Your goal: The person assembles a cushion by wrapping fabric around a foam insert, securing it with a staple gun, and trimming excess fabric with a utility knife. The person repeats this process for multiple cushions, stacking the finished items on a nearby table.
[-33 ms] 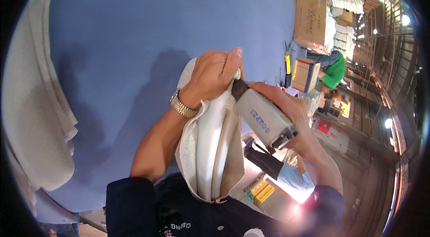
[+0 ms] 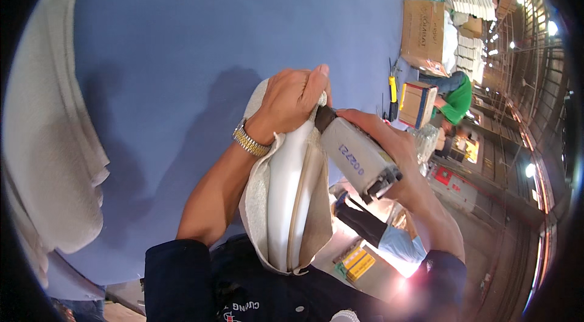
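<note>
My left hand is closed on the top end of a beige fabric cover, pinching its edge, with a metal-banded watch on that wrist. The cover wraps around a long, curved white panel with a tan strip running down its length, and its lower end rests against my dark shirt. My right hand grips a grey, boxy staple gun. The gun's dark nose touches or nearly touches the fabric edge beside my left fingers; the exact contact is hidden.
A blue-covered table spreads out ahead, with folded beige fabric along its left. On the right stand cardboard boxes and yellow-handled cutters. A person in green is farther right. A yellow box lies lower down.
The view has shifted very slightly, so the table and background sit a little further right. Both hands, the cover and the staple gun keep nearly the same pose.
</note>
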Motion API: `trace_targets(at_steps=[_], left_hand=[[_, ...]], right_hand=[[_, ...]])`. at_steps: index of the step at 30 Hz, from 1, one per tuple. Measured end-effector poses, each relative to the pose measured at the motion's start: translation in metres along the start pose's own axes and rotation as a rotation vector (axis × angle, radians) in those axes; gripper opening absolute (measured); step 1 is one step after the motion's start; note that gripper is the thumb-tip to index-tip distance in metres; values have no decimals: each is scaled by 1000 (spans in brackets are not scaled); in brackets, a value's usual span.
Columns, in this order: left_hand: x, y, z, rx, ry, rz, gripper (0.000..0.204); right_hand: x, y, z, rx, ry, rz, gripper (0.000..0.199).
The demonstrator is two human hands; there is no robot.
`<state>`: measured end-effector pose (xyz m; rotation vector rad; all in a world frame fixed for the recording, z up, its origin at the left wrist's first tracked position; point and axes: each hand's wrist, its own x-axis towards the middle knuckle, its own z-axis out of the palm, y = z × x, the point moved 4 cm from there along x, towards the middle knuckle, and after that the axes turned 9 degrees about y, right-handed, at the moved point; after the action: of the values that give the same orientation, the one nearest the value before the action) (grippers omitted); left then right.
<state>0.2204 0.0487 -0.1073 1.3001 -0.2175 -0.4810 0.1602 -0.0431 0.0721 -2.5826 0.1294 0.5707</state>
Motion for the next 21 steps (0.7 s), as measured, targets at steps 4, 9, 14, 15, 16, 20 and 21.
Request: trace_targets(at_steps=[4,9,14,15,16,20,21], left_hand=[[1,-1,6,-25,-35,-39,67],[-10,11,-9,-1,-38,-125,67],[-24,43,-23,188,-26,-199,72],[-24,44,-21,215,-24,-202,72],[-23,39,-19,251,-15,-198,71],[-37,53,-21,437,47,-140,58],[-48,56,-24,458,64,-56,58]], right_hand=[[-8,10,0,44,77,-61,81],[-46,25,17,159,315,-277,75],[-88,117,61,189,568,33,70],[-97,137,74,141,633,93,68],[-102,158,90,101,700,147,66],[-114,191,131,331,743,129,58],[-115,189,131,430,722,102,57]])
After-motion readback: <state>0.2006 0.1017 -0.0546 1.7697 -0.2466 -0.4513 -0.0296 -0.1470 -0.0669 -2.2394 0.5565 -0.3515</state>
